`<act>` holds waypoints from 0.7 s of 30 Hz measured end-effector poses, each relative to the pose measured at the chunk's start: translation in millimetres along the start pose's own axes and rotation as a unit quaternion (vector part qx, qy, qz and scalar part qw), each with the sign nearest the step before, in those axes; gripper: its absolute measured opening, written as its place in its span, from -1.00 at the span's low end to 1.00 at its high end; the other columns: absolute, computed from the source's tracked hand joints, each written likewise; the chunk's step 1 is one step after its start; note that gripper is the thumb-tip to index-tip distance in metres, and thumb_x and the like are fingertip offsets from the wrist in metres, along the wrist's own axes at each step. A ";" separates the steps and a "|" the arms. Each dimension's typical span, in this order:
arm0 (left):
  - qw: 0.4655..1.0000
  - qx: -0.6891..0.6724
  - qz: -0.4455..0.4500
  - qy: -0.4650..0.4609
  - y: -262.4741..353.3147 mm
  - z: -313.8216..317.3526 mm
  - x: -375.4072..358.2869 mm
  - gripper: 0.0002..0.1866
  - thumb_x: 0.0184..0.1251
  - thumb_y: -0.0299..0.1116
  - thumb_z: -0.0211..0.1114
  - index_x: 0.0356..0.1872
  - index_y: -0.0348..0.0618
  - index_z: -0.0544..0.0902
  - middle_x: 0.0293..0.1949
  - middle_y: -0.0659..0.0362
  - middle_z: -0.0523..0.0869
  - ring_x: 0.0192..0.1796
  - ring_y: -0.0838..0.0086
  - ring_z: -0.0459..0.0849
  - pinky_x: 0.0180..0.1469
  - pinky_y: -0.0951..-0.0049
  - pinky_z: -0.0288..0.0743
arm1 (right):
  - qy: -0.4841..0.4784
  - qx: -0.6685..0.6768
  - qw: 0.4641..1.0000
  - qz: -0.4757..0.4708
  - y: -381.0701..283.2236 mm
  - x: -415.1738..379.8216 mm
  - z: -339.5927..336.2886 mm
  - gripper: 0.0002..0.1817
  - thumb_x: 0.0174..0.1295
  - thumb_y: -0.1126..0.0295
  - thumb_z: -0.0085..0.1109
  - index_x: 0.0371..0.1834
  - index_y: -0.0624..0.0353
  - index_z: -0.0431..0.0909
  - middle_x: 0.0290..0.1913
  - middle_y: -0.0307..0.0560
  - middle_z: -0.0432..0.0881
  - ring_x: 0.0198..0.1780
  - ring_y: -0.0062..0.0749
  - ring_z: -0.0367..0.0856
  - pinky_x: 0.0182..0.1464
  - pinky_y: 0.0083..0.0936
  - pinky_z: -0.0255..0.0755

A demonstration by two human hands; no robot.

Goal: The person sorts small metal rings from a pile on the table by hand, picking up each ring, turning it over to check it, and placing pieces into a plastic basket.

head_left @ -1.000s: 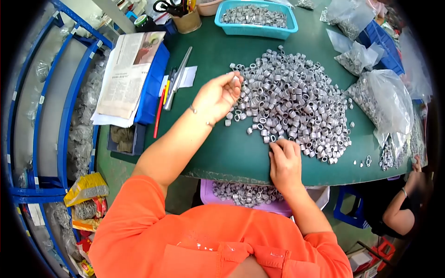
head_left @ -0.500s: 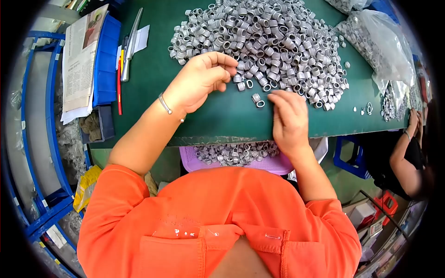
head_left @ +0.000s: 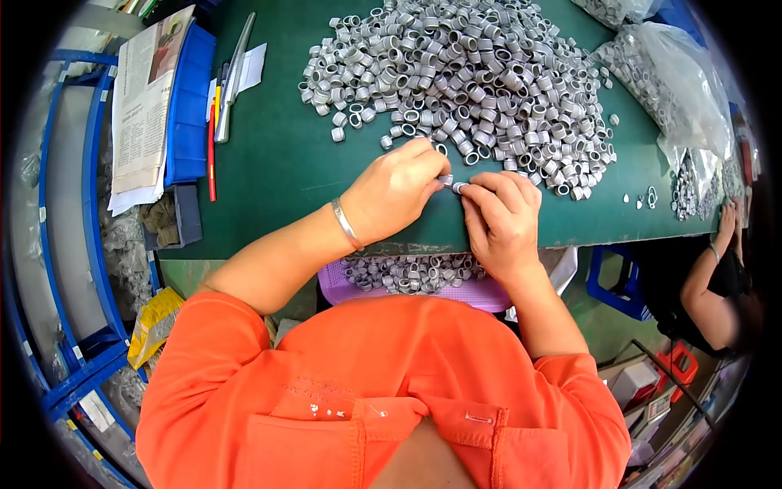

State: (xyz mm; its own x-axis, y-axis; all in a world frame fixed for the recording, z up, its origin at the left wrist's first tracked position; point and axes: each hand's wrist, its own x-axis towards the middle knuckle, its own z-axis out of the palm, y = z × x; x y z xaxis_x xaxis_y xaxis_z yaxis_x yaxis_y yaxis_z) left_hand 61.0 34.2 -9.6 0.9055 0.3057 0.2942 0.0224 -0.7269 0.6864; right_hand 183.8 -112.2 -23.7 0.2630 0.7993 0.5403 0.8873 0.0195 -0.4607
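Note:
A large heap of grey metal rings lies on the green tabletop. My left hand, with a bracelet at its wrist, pinches one small grey ring between thumb and fingers. Just right of it, my right hand has its fingertips closed on another grey ring. The two rings are very near each other, between the hands, close to the front edge of the heap. Below the table edge, a pink basket holds more rings.
Newspaper lies on a blue bin at the left, beside a red pen and a metal tool. Plastic bags of rings are at the right. A co-worker's arm shows at the far right.
My left hand has moved right and down from the heap toward my right hand, and now pinches a ring. My right hand has shifted slightly down and closed on a ring.

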 end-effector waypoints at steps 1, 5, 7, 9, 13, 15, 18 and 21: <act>1.000 -0.015 -0.022 -0.015 -1.1 -3.7 -2.4 -0.76 -0.01 -0.61 0.35 -0.25 -0.25 0.59 -0.42 0.11 0.53 -0.41 0.31 0.57 -0.35 0.43 0.47 | 0.020 0.015 1.000 0.006 0.8 -0.2 -0.5 -0.80 -0.09 0.55 0.28 -0.33 0.14 0.59 -0.24 -0.20 0.58 -0.18 -0.25 0.52 -0.13 -0.35 0.29; 0.983 -0.081 -0.162 0.006 1.7 -26.0 -4.3 -0.78 0.04 -0.54 0.38 -0.24 -0.22 0.61 -0.48 0.25 0.53 -0.45 0.61 0.49 -0.38 0.59 0.41 | 0.034 0.271 0.957 0.098 -8.6 14.6 -30.3 -0.84 -0.08 0.65 0.27 -0.40 0.21 0.59 -0.33 -0.11 0.57 -0.30 -0.30 0.48 -0.21 -0.42 0.34; 0.940 -0.180 -0.289 0.014 -2.5 -37.7 0.2 -0.77 0.19 -0.48 0.31 -0.12 -0.21 0.59 -0.43 0.29 0.56 -0.43 0.67 0.47 -0.38 0.65 0.37 | 0.034 0.587 0.802 0.109 -21.4 31.8 -70.1 -0.93 -0.06 0.62 0.22 -0.52 0.29 0.52 -0.44 -0.06 0.55 -0.44 -0.29 0.48 -0.32 -0.43 0.37; 0.854 -0.366 -0.361 0.078 -4.8 -46.7 5.9 -0.75 0.27 -0.47 0.23 -0.05 -0.29 0.54 -0.32 0.22 0.59 -0.35 0.64 0.53 -0.32 0.67 0.41 | -0.037 0.807 0.568 -0.155 -32.9 60.4 -88.1 -0.96 0.05 0.52 0.15 -0.50 0.25 0.54 -0.47 -0.04 0.56 -0.47 -0.34 0.52 -0.46 -0.49 0.37; 0.759 -0.526 -0.349 0.161 -12.1 -67.4 21.1 -0.76 0.31 -0.47 0.19 -0.04 -0.33 0.52 -0.24 0.14 0.63 -0.26 0.58 0.62 -0.25 0.66 0.49 | -0.205 0.785 0.452 -0.370 -56.1 94.4 -121.5 -0.78 0.29 0.31 -0.02 -0.08 -0.11 0.60 -0.46 -0.12 0.54 -0.53 -0.43 0.43 -0.52 -0.48 0.22; 0.713 -0.578 -0.341 0.201 -30.1 -76.8 32.1 -0.78 0.30 -0.48 0.22 -0.07 -0.33 0.52 -0.28 0.17 0.63 -0.30 0.58 0.60 -0.27 0.66 0.50 | -0.190 0.762 0.487 -0.382 -62.0 101.0 -118.0 -0.74 0.31 0.37 -0.13 -0.07 -0.13 0.57 -0.47 -0.11 0.54 -0.54 -0.45 0.42 -0.53 -0.55 0.21; 0.698 -0.607 -0.283 0.255 -74.7 -92.5 58.3 -0.81 0.28 -0.50 0.25 -0.12 -0.32 0.54 -0.34 0.20 0.62 -0.37 0.59 0.58 -0.31 0.66 0.51 | -0.108 0.664 0.605 -0.426 -60.7 99.5 -113.6 -0.60 0.28 0.41 -0.09 0.19 -0.21 0.37 -0.44 -0.09 0.58 -0.54 -0.43 0.46 -0.55 -0.53 0.23; 0.695 -0.599 -0.268 0.293 -101.6 -113.0 101.7 -0.88 0.23 -0.54 0.27 -0.22 -0.29 0.57 -0.40 0.23 0.59 -0.42 0.58 0.55 -0.37 0.62 0.48 | -0.057 0.581 0.665 -0.466 -63.5 82.4 -104.6 -0.57 0.42 0.07 -0.35 0.31 -0.76 0.18 -0.38 -0.18 0.54 -0.53 -0.48 0.36 -0.49 -0.52 0.12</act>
State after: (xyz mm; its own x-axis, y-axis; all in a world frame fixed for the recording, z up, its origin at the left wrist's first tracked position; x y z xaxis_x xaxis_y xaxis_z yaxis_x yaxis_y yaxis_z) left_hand 102.9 208.6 25.8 0.5672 0.7885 -0.2380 -0.3972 0.5150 0.7596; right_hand 188.7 -110.4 123.7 -0.2844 0.1542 0.9462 -0.2645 0.9360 -0.2321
